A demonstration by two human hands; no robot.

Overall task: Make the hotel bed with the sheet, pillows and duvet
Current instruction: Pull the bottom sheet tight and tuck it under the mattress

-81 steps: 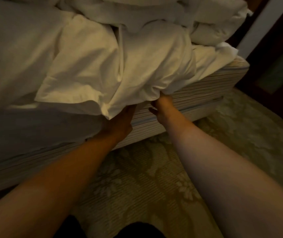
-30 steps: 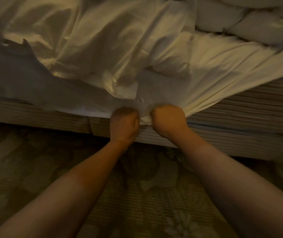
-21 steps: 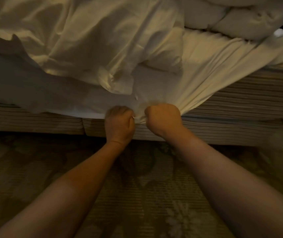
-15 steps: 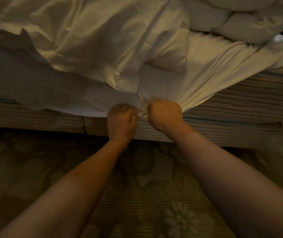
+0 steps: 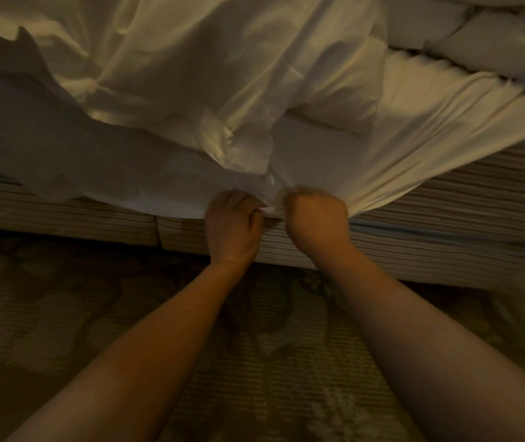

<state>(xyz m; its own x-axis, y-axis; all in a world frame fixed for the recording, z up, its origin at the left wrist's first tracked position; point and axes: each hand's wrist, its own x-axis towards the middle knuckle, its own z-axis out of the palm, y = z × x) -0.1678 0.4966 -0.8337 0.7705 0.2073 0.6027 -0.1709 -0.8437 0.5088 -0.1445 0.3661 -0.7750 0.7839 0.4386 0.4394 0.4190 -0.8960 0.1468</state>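
Seen from above, head view: left hand (image 5: 234, 224) and right hand (image 5: 317, 218), knuckles close together, each with fingers curled tight around the bunched hem of the white sheet (image 5: 414, 148) at the bed's near edge. Sheet fans up over the striped mattress (image 5: 446, 224); crumpled duvet (image 5: 222, 74) lies on it; patterned carpet (image 5: 254, 362) below.

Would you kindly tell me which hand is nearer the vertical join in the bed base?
Left. The left hand grips the sheet just right of the join; the right hand grips it farther right.
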